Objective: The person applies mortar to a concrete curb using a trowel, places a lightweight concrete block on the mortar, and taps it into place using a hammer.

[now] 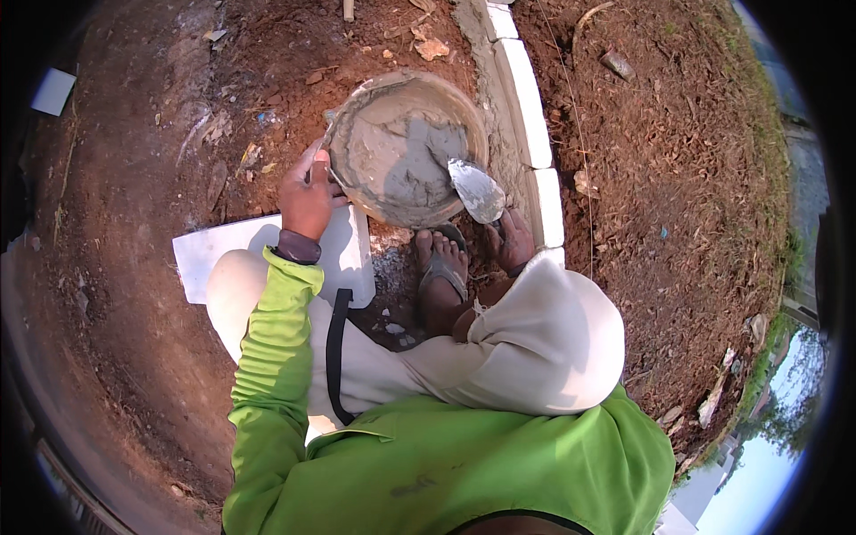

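Note:
A round basin [349,183] holds wet grey mortar [401,169]. My left hand [308,192] grips the basin's left rim, with the thumb on the edge. My right hand [511,239], partly behind my bent knee, is closed on the handle of a trowel, whose mortar-smeared metal blade [477,192] points up-left over the basin's right rim. My sandalled foot [437,263] is just below the basin. A flat white block [214,272] lies under my left wrist and beside my left knee.
A low course of white blocks [522,94] with a mortar strip [481,53] runs along the right of the basin, a thin string [580,134] beside it. Reddish soil with debris surrounds me. A small white block [53,92] lies at the far left. Grass edges the far right.

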A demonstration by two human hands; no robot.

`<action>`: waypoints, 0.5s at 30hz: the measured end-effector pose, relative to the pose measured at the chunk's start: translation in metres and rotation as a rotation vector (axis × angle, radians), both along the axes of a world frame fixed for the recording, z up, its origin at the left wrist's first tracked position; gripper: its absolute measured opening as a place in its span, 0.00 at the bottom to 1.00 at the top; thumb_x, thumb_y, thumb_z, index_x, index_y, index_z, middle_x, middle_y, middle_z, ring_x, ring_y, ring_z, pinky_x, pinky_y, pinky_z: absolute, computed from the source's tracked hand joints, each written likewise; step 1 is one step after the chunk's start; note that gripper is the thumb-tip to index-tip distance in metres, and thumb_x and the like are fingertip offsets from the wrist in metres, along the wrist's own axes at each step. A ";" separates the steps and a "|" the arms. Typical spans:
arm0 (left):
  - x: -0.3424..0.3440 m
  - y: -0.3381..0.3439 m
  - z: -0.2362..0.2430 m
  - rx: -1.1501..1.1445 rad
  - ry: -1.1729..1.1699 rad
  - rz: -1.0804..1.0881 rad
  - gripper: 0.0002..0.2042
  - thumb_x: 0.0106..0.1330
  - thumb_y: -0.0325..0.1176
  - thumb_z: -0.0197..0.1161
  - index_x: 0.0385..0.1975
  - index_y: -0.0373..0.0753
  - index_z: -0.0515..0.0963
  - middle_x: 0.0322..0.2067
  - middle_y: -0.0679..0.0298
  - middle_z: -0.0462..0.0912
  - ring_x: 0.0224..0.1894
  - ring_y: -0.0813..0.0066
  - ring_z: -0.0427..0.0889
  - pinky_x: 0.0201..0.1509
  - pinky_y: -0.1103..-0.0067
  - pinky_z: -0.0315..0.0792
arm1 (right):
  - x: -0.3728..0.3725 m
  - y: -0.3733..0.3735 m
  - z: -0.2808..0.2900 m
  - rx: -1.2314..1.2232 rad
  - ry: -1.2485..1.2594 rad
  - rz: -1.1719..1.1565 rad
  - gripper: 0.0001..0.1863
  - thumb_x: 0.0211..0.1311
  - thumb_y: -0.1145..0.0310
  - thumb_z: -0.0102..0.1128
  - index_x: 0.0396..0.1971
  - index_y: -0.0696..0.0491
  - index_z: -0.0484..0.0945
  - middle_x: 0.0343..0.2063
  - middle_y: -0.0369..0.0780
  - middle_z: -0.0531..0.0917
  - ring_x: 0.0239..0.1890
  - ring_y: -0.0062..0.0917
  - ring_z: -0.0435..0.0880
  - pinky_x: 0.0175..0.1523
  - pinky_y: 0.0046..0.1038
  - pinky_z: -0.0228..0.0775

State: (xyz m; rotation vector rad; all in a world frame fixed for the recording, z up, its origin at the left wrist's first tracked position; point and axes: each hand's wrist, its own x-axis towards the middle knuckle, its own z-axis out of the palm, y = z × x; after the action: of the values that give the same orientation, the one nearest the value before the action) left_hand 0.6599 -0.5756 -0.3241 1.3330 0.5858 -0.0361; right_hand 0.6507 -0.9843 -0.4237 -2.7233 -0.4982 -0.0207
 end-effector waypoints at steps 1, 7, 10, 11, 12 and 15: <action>-0.002 0.001 0.000 0.007 0.012 0.004 0.24 0.79 0.46 0.54 0.69 0.42 0.70 0.50 0.55 0.82 0.40 0.66 0.88 0.39 0.72 0.86 | -0.012 -0.006 -0.002 0.035 -0.020 0.017 0.19 0.66 0.66 0.64 0.54 0.56 0.75 0.37 0.49 0.81 0.39 0.51 0.82 0.44 0.44 0.75; -0.002 0.006 0.008 1.069 -0.330 -0.023 0.16 0.77 0.39 0.57 0.53 0.35 0.82 0.43 0.52 0.84 0.42 0.61 0.85 0.46 0.74 0.76 | -0.018 -0.053 0.077 0.137 0.170 0.063 0.22 0.65 0.62 0.66 0.57 0.53 0.75 0.37 0.50 0.83 0.38 0.49 0.85 0.42 0.44 0.78; -0.002 -0.021 0.044 1.020 -0.433 0.044 0.13 0.75 0.38 0.60 0.45 0.34 0.83 0.38 0.53 0.83 0.36 0.59 0.83 0.41 0.70 0.75 | 0.024 -0.008 0.127 0.087 0.170 0.120 0.24 0.65 0.61 0.66 0.58 0.52 0.74 0.37 0.50 0.84 0.37 0.49 0.86 0.41 0.44 0.80; 0.000 -0.031 0.050 0.976 -0.474 0.026 0.11 0.74 0.36 0.61 0.43 0.34 0.83 0.36 0.53 0.83 0.35 0.59 0.83 0.39 0.70 0.74 | 0.039 0.021 0.144 -0.057 0.074 0.155 0.22 0.67 0.60 0.64 0.56 0.53 0.74 0.36 0.51 0.85 0.34 0.50 0.87 0.37 0.44 0.80; 0.004 -0.041 0.056 0.938 -0.521 0.012 0.10 0.73 0.35 0.62 0.41 0.34 0.82 0.35 0.53 0.83 0.34 0.59 0.82 0.37 0.69 0.73 | 0.054 0.047 0.157 -0.074 0.065 0.228 0.20 0.69 0.60 0.61 0.55 0.55 0.74 0.38 0.52 0.84 0.34 0.51 0.86 0.38 0.46 0.79; 0.011 -0.074 0.078 0.649 -0.495 -0.019 0.10 0.72 0.34 0.63 0.42 0.34 0.82 0.35 0.52 0.83 0.34 0.54 0.83 0.38 0.68 0.75 | 0.085 0.109 0.155 -0.032 -0.025 0.240 0.21 0.68 0.60 0.61 0.55 0.56 0.74 0.38 0.53 0.85 0.34 0.52 0.85 0.37 0.47 0.78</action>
State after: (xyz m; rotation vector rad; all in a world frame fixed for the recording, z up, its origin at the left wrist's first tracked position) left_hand 0.6706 -0.6498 -0.2462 1.8906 0.1553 0.4931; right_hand 0.7361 -0.8752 -0.2689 -2.6780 -0.8358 0.0164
